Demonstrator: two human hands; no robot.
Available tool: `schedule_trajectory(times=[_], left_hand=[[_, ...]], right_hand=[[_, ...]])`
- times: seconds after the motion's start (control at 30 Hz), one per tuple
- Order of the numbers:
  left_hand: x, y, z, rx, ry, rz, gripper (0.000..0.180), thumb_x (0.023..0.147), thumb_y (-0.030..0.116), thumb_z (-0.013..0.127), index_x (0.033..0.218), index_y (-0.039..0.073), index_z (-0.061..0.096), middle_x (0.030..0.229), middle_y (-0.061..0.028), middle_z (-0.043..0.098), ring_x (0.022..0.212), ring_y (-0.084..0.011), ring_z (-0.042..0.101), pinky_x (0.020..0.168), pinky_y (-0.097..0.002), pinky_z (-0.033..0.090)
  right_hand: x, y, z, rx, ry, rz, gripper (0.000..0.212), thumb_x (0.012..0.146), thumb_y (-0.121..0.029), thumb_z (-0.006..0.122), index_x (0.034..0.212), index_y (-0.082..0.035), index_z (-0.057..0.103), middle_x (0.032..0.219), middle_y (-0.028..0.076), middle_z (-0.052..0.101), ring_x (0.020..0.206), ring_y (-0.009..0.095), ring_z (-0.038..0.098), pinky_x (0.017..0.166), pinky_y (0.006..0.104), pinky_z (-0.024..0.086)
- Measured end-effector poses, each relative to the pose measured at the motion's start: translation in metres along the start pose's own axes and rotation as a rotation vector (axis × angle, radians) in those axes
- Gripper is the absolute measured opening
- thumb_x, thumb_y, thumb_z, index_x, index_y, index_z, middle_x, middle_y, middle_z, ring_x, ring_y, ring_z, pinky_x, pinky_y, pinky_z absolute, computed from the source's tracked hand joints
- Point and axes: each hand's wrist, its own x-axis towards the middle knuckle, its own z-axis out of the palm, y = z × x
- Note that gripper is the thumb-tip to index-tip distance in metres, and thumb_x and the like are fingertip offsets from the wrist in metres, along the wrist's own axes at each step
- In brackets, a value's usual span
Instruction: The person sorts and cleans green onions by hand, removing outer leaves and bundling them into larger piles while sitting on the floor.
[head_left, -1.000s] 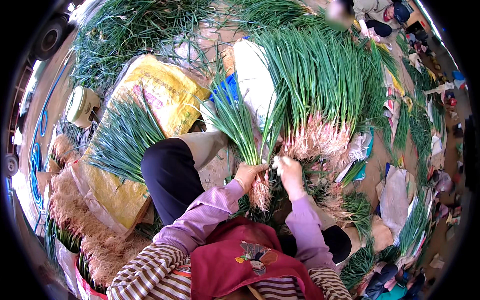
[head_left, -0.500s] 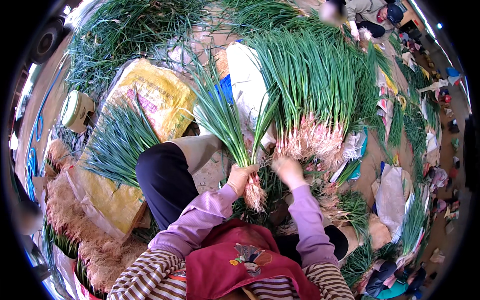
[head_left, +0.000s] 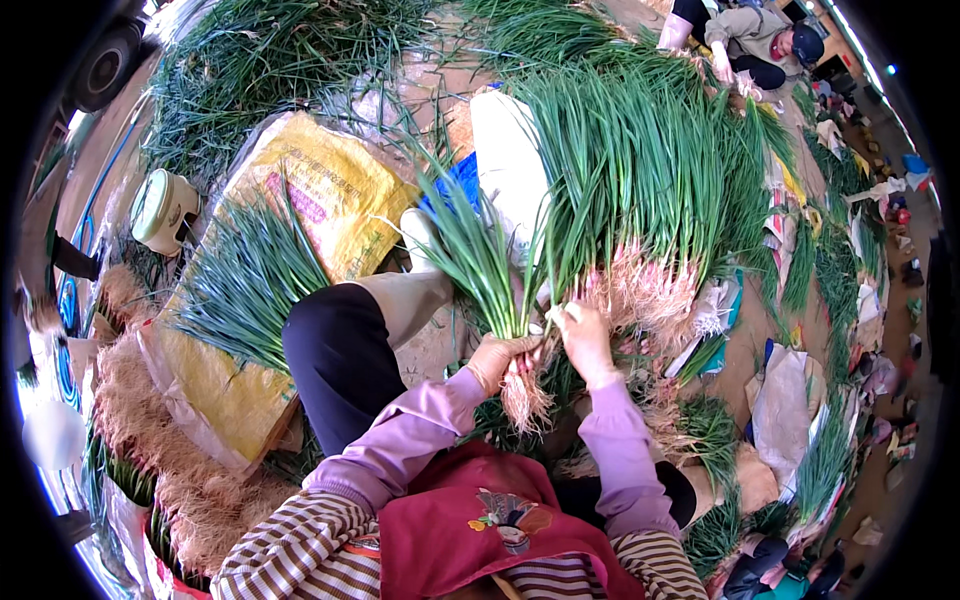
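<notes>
My left hand [head_left: 505, 362] is closed round a small bunch of spring onions [head_left: 482, 270], just above the pinkish bulbs. Their pale roots hang below my fist, and the green leaves fan upward and away from me. Beside it, my right hand [head_left: 583, 342] pinches a single spring onion stalk, close to the held bunch. Its lower end is hidden between the two hands. Just beyond my right hand lies a large heap of spring onions [head_left: 640, 170], leaves pointing away and root ends [head_left: 645, 285] toward me.
Left of my knee, trimmed-looking spring onions [head_left: 245, 285] lie on a yellow sack [head_left: 325, 185]. Stacked bundles with roots outward [head_left: 170, 440] stand at the lower left, near a pale bucket [head_left: 163, 212]. A co-worker [head_left: 755, 40] crouches at the far right; another person stands at the left edge.
My right hand has come left toward the bunch and now pinches a stalk; before, it was blurred near the heap's roots. My left hand with the bunch has shifted slightly right.
</notes>
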Motion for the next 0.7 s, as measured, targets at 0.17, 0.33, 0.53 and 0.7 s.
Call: schedule_trajectory(times=[0.17,0.33,0.53,0.7], left_hand=[[-0.005,-0.016,-0.004,0.024,0.052,-0.034,0.017,0.081,0.014,0.066,0.073,-0.001,0.064,0.056,-0.0064,0.059,0.04,-0.0094,0.048,0.036,-0.0208,0.034],[-0.015,-0.007,0.007,0.021,0.116,0.012,0.017,0.078,0.013,0.07,0.07,0.0,0.064,0.052,-0.0058,0.057,0.035,-0.0096,0.046,0.032,-0.0222,0.032],[-0.017,-0.016,-0.004,0.215,0.189,-0.002,0.017,0.074,0.014,0.072,0.067,0.001,0.064,0.05,-0.0051,0.057,0.034,-0.0091,0.046,0.03,-0.0225,0.03],[-0.019,-0.016,0.001,0.198,0.204,0.007,0.014,0.074,0.012,0.071,0.071,0.002,0.063,0.05,-0.0047,0.056,0.034,-0.0091,0.047,0.031,-0.0218,0.032]], right_hand=[[-0.019,0.037,0.047,0.624,0.031,0.018,0.015,0.089,-0.009,0.051,0.086,0.003,0.06,0.071,0.01,0.058,0.06,0.018,0.052,0.056,0.0311,0.042],[-0.027,0.116,0.081,-0.199,0.003,-0.04,0.036,0.08,-0.004,0.056,0.116,0.001,0.055,0.079,0.016,0.065,0.072,0.025,0.062,0.072,0.0343,0.047],[-0.015,0.022,0.022,0.37,-0.031,0.163,0.047,0.084,-0.032,0.06,0.114,0.004,0.054,0.1,0.014,0.064,0.079,0.02,0.061,0.068,0.0313,0.051],[0.007,0.056,0.062,0.891,0.102,0.161,0.019,0.085,-0.017,0.057,0.078,-0.001,0.064,0.065,0.006,0.061,0.049,0.016,0.052,0.051,0.0291,0.043]])
